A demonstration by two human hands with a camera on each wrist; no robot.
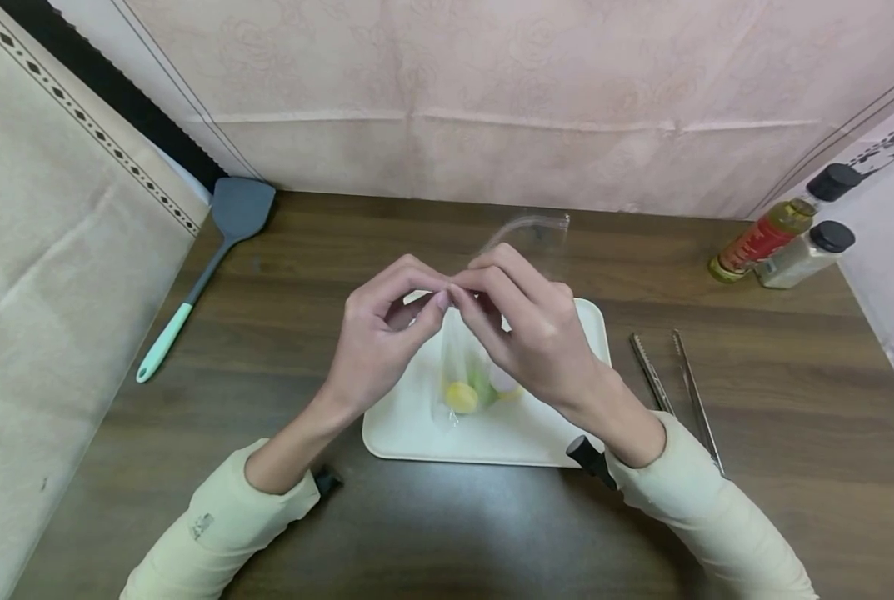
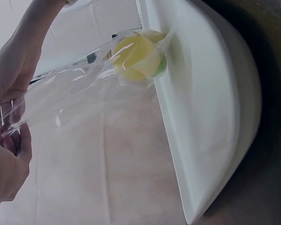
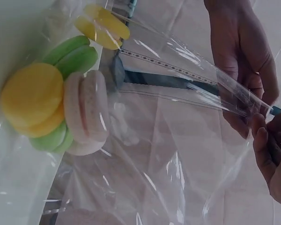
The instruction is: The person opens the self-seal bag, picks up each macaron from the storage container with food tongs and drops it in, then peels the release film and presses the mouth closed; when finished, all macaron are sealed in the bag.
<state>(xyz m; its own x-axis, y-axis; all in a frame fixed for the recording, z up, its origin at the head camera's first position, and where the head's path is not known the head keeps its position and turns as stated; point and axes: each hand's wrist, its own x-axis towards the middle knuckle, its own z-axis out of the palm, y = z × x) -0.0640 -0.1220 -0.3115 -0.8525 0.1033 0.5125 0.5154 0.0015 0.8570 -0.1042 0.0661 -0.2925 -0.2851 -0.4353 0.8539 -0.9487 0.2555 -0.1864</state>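
The left hand (image 1: 387, 325) and right hand (image 1: 529, 321), raised in the middle of the frame, meet at the fingertips, both pinching the rim of a clear bag (image 3: 164, 159). The bag drops from them to the white tray (image 1: 417, 437), where its lower end seems to rest, with yellow, green and pale pink macarons (image 3: 33, 98) gathered at the bottom. Whether the rim is sealed or parted cannot be told. Good work here probably calls for light, close pinches and an even pull along the edge, so the thin film neither creases nor tears. Letting the tray bear the weight should spare the rim a sideways drag. Tongs (image 1: 651, 375) lie on the tabletop (image 1: 447, 533) at right, near the right sleeve (image 1: 701, 492); the forearm could nudge them.
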